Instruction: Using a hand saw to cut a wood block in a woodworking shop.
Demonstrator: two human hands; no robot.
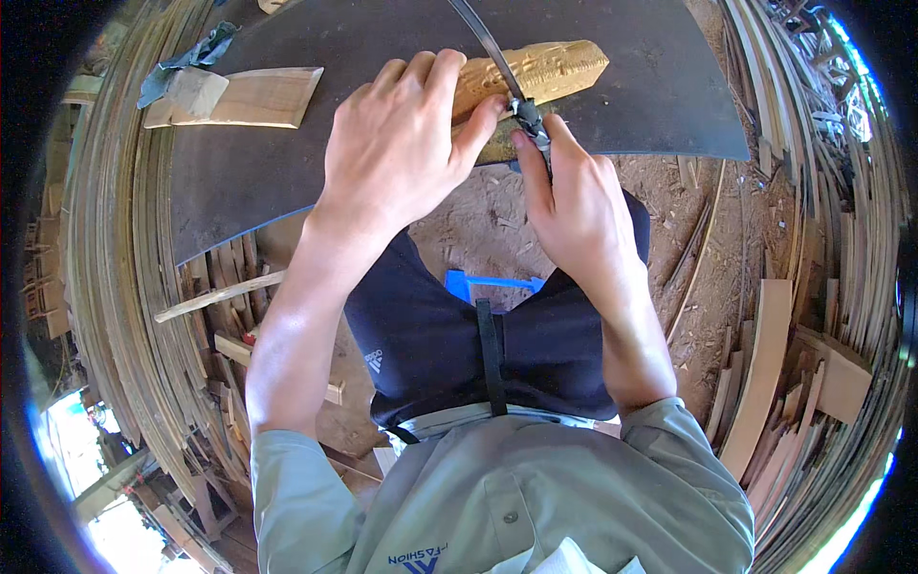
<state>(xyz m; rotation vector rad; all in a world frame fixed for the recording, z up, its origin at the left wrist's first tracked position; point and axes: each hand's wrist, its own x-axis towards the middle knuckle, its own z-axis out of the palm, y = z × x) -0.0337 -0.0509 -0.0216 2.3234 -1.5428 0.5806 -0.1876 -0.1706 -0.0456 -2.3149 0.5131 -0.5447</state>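
A rough golden-brown wooden block [559,72] lies across the near part of the dark work surface. My left hand [397,143] is closed over the block's left end, fingers curled and thumb near the tool. In my closed right hand [579,196] is the wrapped handle of a long, thin metal tool [483,36]. Its narrow, slightly curved bar crosses over the block and runs out past the top edge of the view. Black and pale wrapping shows where bar and handle meet, close to my left thumb. My right palm hides most of the handle, and the tool's far end is out of view.
On the dark work surface [277,172], a flat wooden piece [273,99] lies at the left beside a crumpled blue-grey cloth [196,59]. Stacked wooden strips [120,239] curve along the left, and boards [760,373] lean at the right. A blue frame [502,281] shows between my legs.
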